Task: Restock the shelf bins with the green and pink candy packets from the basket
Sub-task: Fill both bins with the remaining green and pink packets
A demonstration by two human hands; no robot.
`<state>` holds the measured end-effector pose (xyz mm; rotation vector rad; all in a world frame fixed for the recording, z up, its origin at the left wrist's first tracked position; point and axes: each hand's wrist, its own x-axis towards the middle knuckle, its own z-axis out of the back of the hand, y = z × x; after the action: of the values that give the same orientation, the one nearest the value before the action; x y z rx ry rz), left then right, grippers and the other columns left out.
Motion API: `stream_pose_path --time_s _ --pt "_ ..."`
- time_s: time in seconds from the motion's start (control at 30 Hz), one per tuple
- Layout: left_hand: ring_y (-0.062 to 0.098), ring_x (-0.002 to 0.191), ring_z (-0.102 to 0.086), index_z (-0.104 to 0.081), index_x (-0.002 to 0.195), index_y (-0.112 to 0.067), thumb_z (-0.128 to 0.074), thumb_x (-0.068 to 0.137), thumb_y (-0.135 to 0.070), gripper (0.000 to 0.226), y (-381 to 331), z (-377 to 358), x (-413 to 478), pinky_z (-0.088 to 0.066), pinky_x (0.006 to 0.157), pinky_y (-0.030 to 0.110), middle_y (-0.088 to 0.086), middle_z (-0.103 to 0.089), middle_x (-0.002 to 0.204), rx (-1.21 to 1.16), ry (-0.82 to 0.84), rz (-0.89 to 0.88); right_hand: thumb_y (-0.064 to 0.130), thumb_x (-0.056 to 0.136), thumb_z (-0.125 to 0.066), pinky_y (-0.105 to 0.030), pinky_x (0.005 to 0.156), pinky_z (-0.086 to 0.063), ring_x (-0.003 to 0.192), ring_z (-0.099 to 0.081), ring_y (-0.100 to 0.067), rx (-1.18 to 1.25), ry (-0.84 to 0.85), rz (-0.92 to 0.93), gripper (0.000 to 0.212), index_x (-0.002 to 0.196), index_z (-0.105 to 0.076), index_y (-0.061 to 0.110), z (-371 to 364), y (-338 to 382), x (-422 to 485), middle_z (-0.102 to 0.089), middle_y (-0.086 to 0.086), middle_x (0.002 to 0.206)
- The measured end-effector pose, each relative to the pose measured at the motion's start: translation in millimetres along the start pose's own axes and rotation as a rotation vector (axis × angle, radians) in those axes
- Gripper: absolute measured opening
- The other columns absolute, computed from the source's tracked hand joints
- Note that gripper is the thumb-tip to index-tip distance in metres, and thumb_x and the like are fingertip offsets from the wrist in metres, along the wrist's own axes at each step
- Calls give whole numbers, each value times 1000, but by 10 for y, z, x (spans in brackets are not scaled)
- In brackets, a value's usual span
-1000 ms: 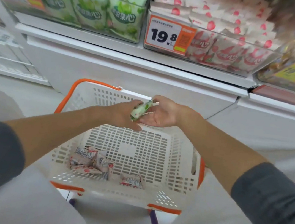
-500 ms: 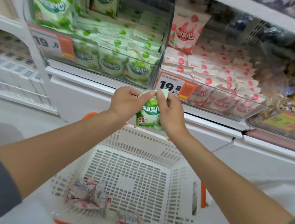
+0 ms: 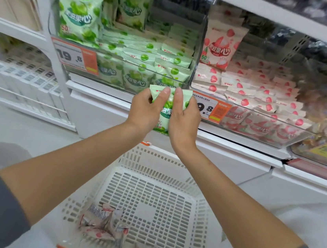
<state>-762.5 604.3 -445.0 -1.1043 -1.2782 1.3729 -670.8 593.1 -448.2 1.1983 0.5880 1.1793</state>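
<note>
A soft green-and-white printed candy packet is held upright between both hands, just in front of the lower front wall of the clear plastic shelf bin of green packets and close to the divider that separates it from the clear plastic bin of pink strawberry packets. The left hand is curled round the packet's left edge and the right hand round its right edge, each thumb pressed on the printed face near the top seal. How the fingers lie behind the packet cannot be seen. The white perforated plastic basket with orange trim sits below the arms, with a few crumpled pink-and-white packets left near its front edge. The step in hand is judged to be the placing of this green packet in its bin. For that to be done well, the packet would need to be raised clear of the transparent front rim rather than pushed against it, and carried a little to the left so that it is not dropped across the divider among the pink stock. It is best laid flat on the top layer, printed face up like its neighbours, and let go only once it is supported. The standing display packets at the back should not be knocked.
</note>
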Motion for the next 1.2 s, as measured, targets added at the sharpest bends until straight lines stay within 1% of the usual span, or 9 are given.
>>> stream_pose_path --time_s 0.1,0.2,0.27,0.43,0.57,0.67,0.83,1.0,1.2 --pt "26 77 -61 -65 99 -2 -57 96 -40 39 0 19 33 -52 69 43 19 -67 87 -105 55 118 44 99 -47 -28 60 -41 61 -51 -3 2 -7 88 33 95 -56 13 -30 -19 19 -58 7 71" --pt "14 51 -38 -41 62 -13 -54 96 -43 48 -12 63 21 -33 48 25 5 -39 55 65 -41 -57 40 100 -45 -17 59 -38 63 -50 3 55 -17 89 29 99 -56 13 -94 -8 -15 -55 11 71" --pt "13 51 -22 -25 59 -18 -52 96 -48 55 -14 83 39 -22 48 26 -1 -22 55 153 -93 -119 41 100 -45 -16 58 -36 59 -47 3 66 -16 66 30 96 -55 13 -126 0 -25 -52 11 69" --pt "18 53 -22 -24 57 -16 -53 93 -54 60 -16 127 145 -20 51 34 1 -23 53 263 -152 -195 45 99 -45 -23 59 -35 61 -40 -5 160 35 0 40 98 -56 7 -167 19 5 -49 0 74" --pt "18 53 -20 -24 59 -16 -54 93 -54 59 -111 251 275 -19 52 35 1 -21 55 295 -190 -223 36 97 -55 -16 59 -34 61 -39 3 116 268 37 21 94 -51 16 -90 108 153 -46 20 72" --pt "16 52 -21 -26 60 -15 -51 95 -53 57 -278 438 427 -19 52 34 -1 -23 56 282 -213 -253 33 89 -67 -23 90 -43 107 -48 -2 10 452 2 60 140 -40 15 -56 345 295 -46 13 118" --pt "7 74 -52 -52 95 -19 -40 99 -52 36 -628 857 728 -40 67 30 -14 -53 80 257 -327 -325 29 89 -69 -26 81 -48 102 -59 -15 -34 281 122 58 138 -43 13 -292 848 827 -56 -2 116" --pt "15 75 -52 -51 90 -18 -42 101 -40 26 -630 1227 962 -36 65 31 -6 -54 81 376 -442 -413 29 90 -68 -27 83 -45 96 -58 -16 -63 141 92 52 134 -47 11 -970 1077 1402 -57 3 104" --pt "11 72 -50 -52 90 -19 -42 100 -39 24 -564 1403 1066 -33 66 30 -11 -53 77 441 -467 -391 29 92 -63 -31 93 -46 115 -57 -27 -195 107 48 40 126 -52 11 -1585 1065 1782 -61 -7 123"
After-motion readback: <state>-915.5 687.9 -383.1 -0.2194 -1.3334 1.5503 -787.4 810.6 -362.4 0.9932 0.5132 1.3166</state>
